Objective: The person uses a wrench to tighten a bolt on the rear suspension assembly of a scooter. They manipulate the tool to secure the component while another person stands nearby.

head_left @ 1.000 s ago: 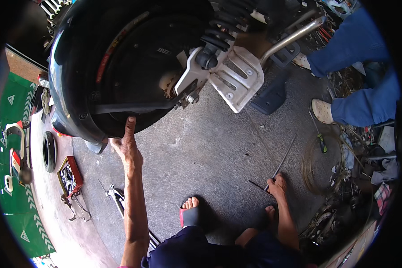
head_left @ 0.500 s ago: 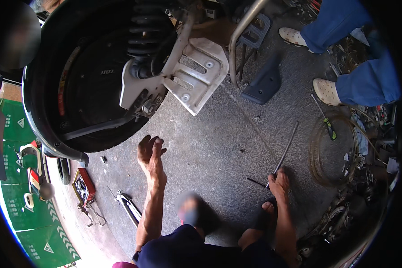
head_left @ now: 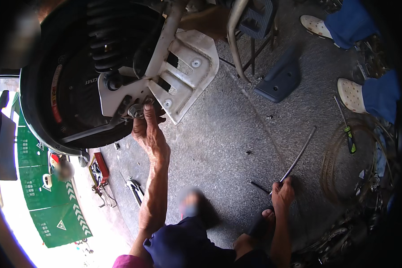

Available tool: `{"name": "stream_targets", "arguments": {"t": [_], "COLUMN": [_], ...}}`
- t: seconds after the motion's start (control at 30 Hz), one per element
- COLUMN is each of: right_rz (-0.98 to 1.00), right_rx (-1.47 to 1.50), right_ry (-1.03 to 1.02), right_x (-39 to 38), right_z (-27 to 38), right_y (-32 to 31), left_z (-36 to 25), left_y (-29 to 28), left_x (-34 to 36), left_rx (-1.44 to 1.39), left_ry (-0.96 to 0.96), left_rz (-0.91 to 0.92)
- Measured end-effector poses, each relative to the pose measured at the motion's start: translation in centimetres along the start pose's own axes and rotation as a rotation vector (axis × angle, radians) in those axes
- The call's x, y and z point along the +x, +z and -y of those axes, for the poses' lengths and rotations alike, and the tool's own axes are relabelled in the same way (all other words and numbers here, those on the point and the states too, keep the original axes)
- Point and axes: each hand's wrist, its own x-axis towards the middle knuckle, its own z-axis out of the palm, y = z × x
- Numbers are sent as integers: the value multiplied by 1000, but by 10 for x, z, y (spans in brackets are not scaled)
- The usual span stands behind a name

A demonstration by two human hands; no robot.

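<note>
My left hand [head_left: 152, 140] reaches up to the large axle nut [head_left: 136, 110] at the wheel's hub. Its thumb and fingers close around the nut's right side, partly hiding it. The nut sits on a pale metal bracket [head_left: 110, 96] in front of the black wheel [head_left: 78, 100]. Low on the right, my right hand [head_left: 282, 195] is wrapped around an L-shaped steel bar tool [head_left: 299, 154]. Its long arm points up and right, and a short dark arm sticks out to the left. Just right of the nut is a silvery slotted footrest plate [head_left: 183, 73].
A dark plastic cover [head_left: 279, 82] lies on the floor. Another person's pale clogs [head_left: 350, 94] stand at the right, near a green-handled screwdriver [head_left: 349, 138] and coiled tubing [head_left: 328, 178]. A red tool tray [head_left: 101, 169] and a black-and-white tool [head_left: 134, 188] lie at left.
My left hand has moved up from open air to the nut and closed on it. The view has shifted; my right hand still holds the bar tool low on the right.
</note>
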Motion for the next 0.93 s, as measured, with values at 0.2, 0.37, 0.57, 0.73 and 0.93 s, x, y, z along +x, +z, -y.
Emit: {"name": "stream_targets", "arguments": {"t": [0.2, 0.37, 0.57, 0.73, 0.93], "right_rz": [26, 26, -78, -19, -38], "right_rx": [56, -34, -76, -105, -118], "right_ry": [29, 40, 1, 24, 19], "right_x": [-1, -4, 3, -3, -1], "right_z": [-6, 2, 8, 0, -6], "right_y": [8, -2, 1, 6, 8], "left_z": [-8, -19, -15, -25, -17], "left_y": [-29, -30, -33, -53, -29], "left_x": [-12, -8, 3, -1, 1], "left_rx": [66, 63, -118, -57, -7], "left_ry": [6, -151, -207, -298, -248], "left_rz": [58, 97, 165, 217, 170]}}
